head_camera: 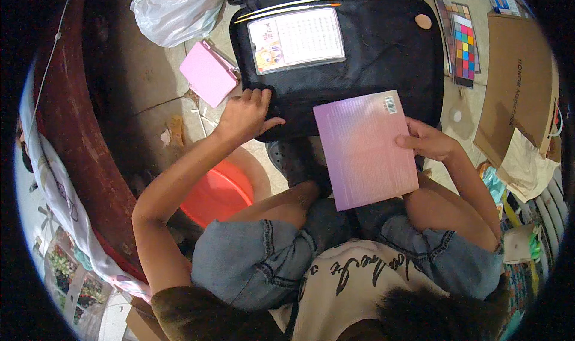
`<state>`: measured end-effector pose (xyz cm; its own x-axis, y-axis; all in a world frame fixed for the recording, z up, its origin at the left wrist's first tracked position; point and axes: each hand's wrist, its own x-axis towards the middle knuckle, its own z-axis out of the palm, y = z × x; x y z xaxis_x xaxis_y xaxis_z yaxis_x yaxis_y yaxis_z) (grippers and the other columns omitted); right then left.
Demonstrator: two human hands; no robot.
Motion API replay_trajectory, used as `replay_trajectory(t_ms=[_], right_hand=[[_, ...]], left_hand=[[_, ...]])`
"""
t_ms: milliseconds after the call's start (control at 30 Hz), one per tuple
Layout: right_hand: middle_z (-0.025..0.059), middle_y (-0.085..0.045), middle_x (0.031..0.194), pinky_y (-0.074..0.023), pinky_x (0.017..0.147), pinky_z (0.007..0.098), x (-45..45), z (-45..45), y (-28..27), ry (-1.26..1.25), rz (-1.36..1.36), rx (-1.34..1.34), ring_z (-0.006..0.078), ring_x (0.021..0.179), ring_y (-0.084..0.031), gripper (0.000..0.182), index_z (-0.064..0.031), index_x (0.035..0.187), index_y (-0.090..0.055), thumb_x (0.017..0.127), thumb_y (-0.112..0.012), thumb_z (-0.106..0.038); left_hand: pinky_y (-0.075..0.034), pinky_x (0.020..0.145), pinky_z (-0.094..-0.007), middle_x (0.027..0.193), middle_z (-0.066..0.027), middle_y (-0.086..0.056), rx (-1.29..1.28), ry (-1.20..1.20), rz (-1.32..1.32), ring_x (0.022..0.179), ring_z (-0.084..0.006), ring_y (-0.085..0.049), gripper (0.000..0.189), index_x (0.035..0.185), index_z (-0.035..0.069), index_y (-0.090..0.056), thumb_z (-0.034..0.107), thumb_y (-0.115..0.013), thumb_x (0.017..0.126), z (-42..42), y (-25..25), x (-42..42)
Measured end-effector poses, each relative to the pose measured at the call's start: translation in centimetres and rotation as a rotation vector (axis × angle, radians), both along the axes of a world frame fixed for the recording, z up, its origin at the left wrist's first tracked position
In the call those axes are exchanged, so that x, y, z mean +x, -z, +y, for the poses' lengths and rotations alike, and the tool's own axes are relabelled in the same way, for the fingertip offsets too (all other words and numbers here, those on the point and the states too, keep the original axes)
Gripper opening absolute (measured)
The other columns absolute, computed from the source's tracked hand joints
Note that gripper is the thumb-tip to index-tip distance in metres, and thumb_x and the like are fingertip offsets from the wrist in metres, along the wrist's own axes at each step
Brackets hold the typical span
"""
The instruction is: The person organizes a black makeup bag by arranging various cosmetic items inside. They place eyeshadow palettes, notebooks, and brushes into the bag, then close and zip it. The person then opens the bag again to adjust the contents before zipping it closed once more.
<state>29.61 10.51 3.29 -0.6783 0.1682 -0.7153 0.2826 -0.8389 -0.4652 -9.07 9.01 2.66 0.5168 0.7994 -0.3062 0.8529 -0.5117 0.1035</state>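
My right hand (429, 139) holds a thin, square book (366, 150) by its right edge, thumb on the upper face. The book's cover fades from purple to pink and carries a barcode near one corner. It is tilted above my lap and the near edge of a black fabric suitcase (382, 67). My left hand (247, 114) rests at the suitcase's near left corner, thumb apart from the loosely curled fingers, with nothing visible in it. On the suitcase lie a clear case with an illustrated, written sheet (301, 40), two paintbrushes (287, 11) and a small beige oval piece (422, 21).
A pink case (210, 74) and a white plastic bag (177, 13) sit left of the suitcase. A red basin (218, 193) stands by my leg. To the right are colour palettes (465, 44), a cardboard box (516, 80) and a cream cloth (525, 166).
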Motion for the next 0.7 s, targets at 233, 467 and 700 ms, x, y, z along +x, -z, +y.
replay_trajectory(t_ms=[233, 467, 700], right_hand=[[0.0073, -0.053, 0.119, -0.0465, 0.088, 0.0314, 4.0, 1.6, -0.8, 0.427, -0.017, 0.128, 0.0152, 0.106, -0.053, 0.056, -0.0015, 0.130, -0.037, 0.085, -0.061, -0.024], [0.0085, -0.050, 0.123, -0.0391, 0.095, 0.0310, 9.7, 5.2, 0.0, 0.857, -0.243, 0.377, 0.0172, 0.111, -0.049, 0.049, -0.0015, 0.129, -0.038, 0.091, -0.052, -0.028], [0.0044, -0.049, 0.127, -0.0375, 0.097, 0.0329, 13.9, 4.8, 6.7, 0.991, 0.144, 0.200, 0.0177, 0.113, -0.048, 0.045, -0.0058, 0.131, -0.040, 0.093, -0.047, -0.030]], left_hand=[[-0.049, 0.059, -0.0341, 0.071, -0.0100, -0.054, 0.081, 0.023, 0.021, 0.064, -0.0257, -0.059, 0.051, 0.092, 0.002, -0.052, 0.050, -0.060, 0.076, -0.3, 1.2, 0.0], [-0.047, 0.050, -0.0321, 0.068, -0.0088, -0.054, 0.104, 0.171, 0.124, 0.059, -0.0218, -0.058, 0.029, 0.084, 0.005, -0.051, 0.033, -0.057, 0.083, -0.1, 1.9, 0.0], [-0.049, 0.054, -0.0356, 0.066, -0.0109, -0.056, 0.046, 0.177, 0.133, 0.053, -0.0238, -0.058, 0.019, 0.082, 0.004, -0.051, 0.022, -0.056, 0.081, 0.7, 1.6, 0.2]])
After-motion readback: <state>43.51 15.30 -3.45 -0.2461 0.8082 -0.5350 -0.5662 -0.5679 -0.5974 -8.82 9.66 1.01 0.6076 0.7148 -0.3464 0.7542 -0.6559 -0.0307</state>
